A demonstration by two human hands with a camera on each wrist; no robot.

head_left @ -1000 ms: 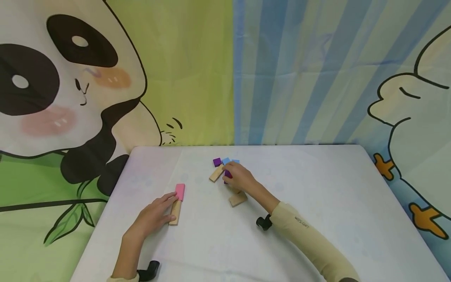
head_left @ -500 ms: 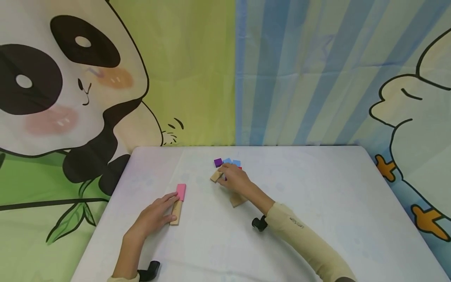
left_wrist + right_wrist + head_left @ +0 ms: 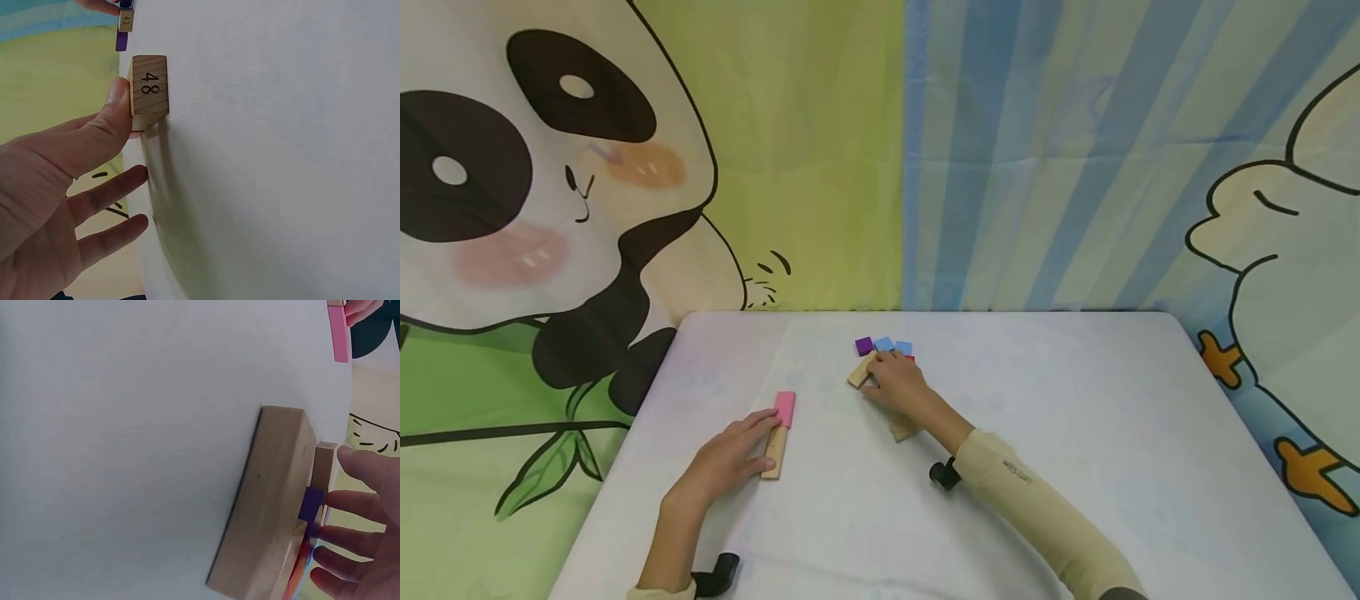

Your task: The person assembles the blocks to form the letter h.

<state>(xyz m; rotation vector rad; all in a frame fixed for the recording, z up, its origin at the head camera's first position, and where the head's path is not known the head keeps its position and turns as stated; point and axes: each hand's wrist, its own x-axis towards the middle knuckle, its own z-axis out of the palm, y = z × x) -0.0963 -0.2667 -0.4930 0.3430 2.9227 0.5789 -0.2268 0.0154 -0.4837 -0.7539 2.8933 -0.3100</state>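
Left hand [image 3: 726, 458] is lying open, fingers apart; its thumb is touching the wooden block marked 48 [image 3: 150, 85], which is lying end to end with the pink block [image 3: 786, 408], table's left side. Right hand [image 3: 898, 385] is spreading loosely open over the far cluster, beside the slim wooden block [image 3: 860, 372] and purple block [image 3: 310, 504]; contact isn't showing clearly. Blue blocks [image 3: 884, 343] are lying just beyond.

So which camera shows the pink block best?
The head view: the pink block shows nearly whole, from above. The right wrist shows it small at upper right; the left wrist, at most a sliver behind a wooden block.
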